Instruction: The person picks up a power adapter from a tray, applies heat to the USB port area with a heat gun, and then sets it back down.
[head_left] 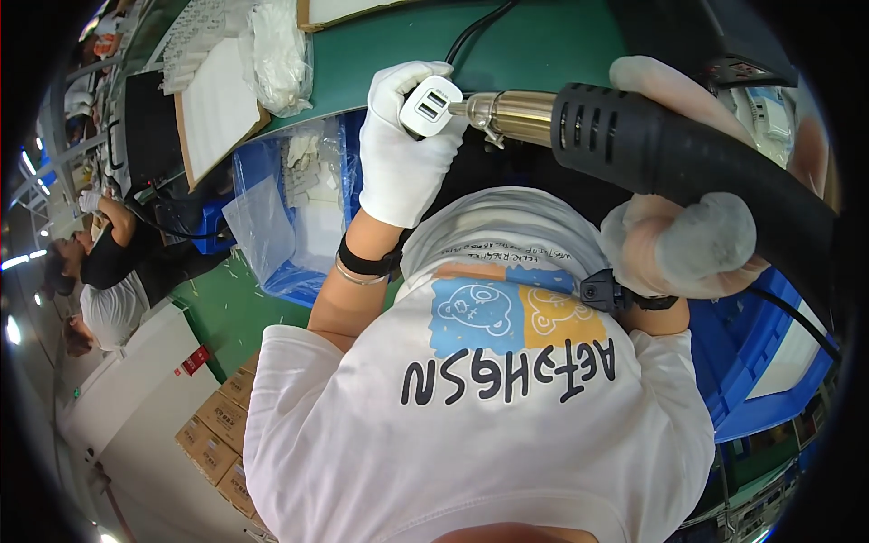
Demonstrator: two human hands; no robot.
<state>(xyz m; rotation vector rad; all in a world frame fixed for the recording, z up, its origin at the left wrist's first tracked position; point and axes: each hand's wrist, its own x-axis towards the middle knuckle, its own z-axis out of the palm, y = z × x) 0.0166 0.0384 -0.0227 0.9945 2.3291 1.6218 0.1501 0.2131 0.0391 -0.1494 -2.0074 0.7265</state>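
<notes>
In my left hand (404, 167), gloved in white, is a small white dual-port USB charger (439, 91), its two-slot face turned up; its far end is hidden in the fingers. My right hand (674, 242) wraps a black hot-air gun (597, 127) with a slotted housing. The fingertips of this hand have whitish coverings. The gun's metal nozzle (510, 116) points left, its narrow tip right beside the charger's face; whether they touch I cannot tell. A black strap and a bangle circle my left wrist; a black band with a dark device sits on the right one.
A green-topped bench (561, 45) stretches ahead, with a black cable and a plastic bag (279, 59) on it. Blue bins (348, 149) stand at left and right (733, 380). Cardboard boxes (222, 421) are stacked on the lower left; another person (113, 271) is at far left.
</notes>
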